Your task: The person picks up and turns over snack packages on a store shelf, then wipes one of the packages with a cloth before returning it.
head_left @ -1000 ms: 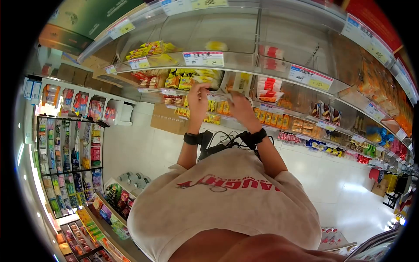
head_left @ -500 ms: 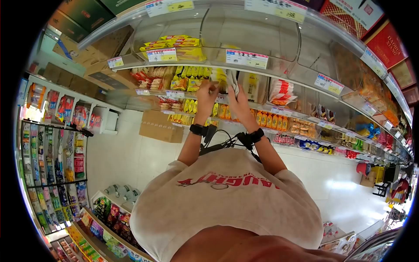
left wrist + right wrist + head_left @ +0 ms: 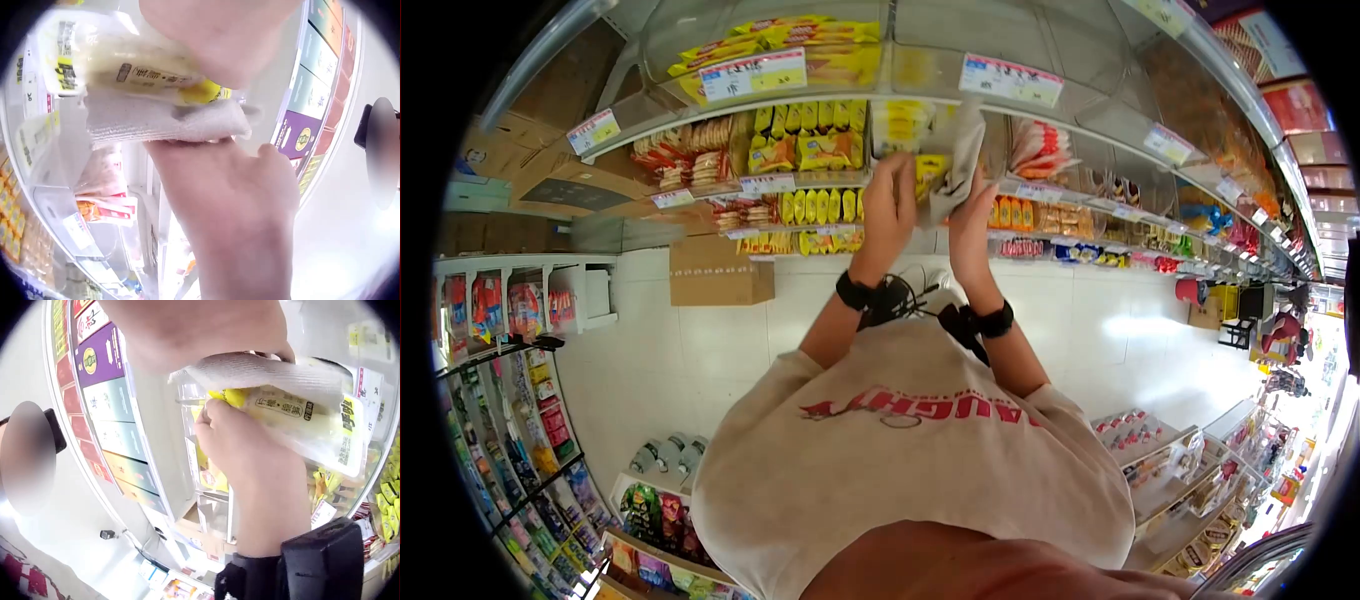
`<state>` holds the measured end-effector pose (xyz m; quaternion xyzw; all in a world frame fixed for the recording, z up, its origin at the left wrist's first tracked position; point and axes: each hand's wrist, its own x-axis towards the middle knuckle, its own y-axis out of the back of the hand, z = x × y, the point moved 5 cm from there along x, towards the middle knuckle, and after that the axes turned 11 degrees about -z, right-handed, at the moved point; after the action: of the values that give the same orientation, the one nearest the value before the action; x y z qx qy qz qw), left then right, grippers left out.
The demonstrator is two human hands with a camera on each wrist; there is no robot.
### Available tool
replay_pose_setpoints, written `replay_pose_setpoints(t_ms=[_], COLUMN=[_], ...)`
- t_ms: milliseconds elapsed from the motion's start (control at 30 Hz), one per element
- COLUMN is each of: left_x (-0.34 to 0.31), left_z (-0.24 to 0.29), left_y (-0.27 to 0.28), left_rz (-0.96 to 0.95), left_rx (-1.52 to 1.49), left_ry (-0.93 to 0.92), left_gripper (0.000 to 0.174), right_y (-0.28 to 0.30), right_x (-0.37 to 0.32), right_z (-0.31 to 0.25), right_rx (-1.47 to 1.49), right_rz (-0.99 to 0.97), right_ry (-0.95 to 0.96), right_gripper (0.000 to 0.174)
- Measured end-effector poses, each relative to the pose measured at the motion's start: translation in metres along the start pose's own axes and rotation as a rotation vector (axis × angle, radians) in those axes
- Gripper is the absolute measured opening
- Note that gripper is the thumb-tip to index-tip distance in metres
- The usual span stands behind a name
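Note:
My left hand (image 3: 890,210) pinches the yellow end of a clear plastic snack packet (image 3: 287,409) with pale contents and dark printed characters. Close beside it, my right hand (image 3: 975,235) holds a folded white ribbed cloth (image 3: 162,119), which lies along the packet's side. The cloth hides most of the right fingers. Both hands are raised in front of the shelf bins, just below a shelf's edge. Yellow snack packs (image 3: 830,150) fill the bin left of the hands.
Clear bins with price tags (image 3: 752,75) run across the shelves. Red-and-white packs (image 3: 1040,150) stand right of the hands. A cardboard box (image 3: 720,270) sits on the floor at left. Behind the person are more display racks (image 3: 655,510).
The view has shifted and the shelves look nearer. My right hand has brought the white cloth up beside the packet, which now shows between both hands; my left hand has risen slightly.

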<state>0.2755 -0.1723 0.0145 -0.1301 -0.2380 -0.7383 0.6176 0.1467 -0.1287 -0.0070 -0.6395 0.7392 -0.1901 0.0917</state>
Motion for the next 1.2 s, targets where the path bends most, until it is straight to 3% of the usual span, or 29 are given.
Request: replay_pose_setpoints(t_ms=[33,133,267,367,533,667,700,767,900,967,1033,1100,1200], left_x=[-0.003,-0.006,-0.013,-0.018,-0.015,-0.005,-0.002,0.007,0.0,-0.011,-0.024,-0.031,-0.04], left_z=[-0.006,-0.016,-0.023,-0.016,-0.017,0.017,0.029,0.074,0.173,0.214,0.242,0.257,0.266], left_y=[0.001,0.017,0.029,0.026,0.038,0.047,0.052,0.055,0.043,0.022,-0.005,-0.031,-0.07], left_rz=[0.023,0.098,0.093,0.098,0.238,0.2,0.228,0.086,-0.314,-0.502,-0.618,-0.693,-0.743], left_rx=[-0.001,0.02,0.012,0.02,-0.233,0.123,0.024,-0.107,-0.338,-0.404,-0.473,-0.507,-0.532], left_ry=[0.026,0.092,0.171,0.143,0.281,0.124,0.055,-0.066,-0.345,-0.433,-0.454,-0.473,-0.46], left_gripper=[0.015,0.015,0.016,0.016,0.017,0.028,0.032,0.028,0.024,0.023,0.023,0.022,0.021], right_y=[-0.017,-0.031,-0.032,-0.023,-0.05,-0.024,-0.01,0.028,0.057,0.119,0.125,0.111,0.129], right_x=[-0.001,0.007,0.005,0.002,-0.029,-0.022,-0.017,-0.013,-0.021,-0.025,-0.048,-0.048,-0.055], right_z=[-0.01,-0.021,-0.009,-0.003,-0.013,-0.02,-0.02,-0.024,-0.053,-0.011,-0.007,-0.057,-0.057], right_rx=[0.159,-0.49,-0.791,-0.614,-0.66,-0.807,-0.797,-0.849,-0.71,-0.846,-0.783,-0.667,-0.59], right_rz=[-0.075,-0.093,-0.081,-0.033,-0.179,-0.216,-0.17,-0.104,-0.174,-0.213,-0.176,-0.169,-0.154], right_ry=[-0.034,0.03,-0.02,-0.135,0.081,0.14,0.171,-0.061,0.039,-0.022,-0.12,-0.097,-0.11], right_gripper=[0.064,0.061,0.031,0.027,0.029,0.029,0.03,0.031,0.031,0.03,0.031,0.031,0.03])
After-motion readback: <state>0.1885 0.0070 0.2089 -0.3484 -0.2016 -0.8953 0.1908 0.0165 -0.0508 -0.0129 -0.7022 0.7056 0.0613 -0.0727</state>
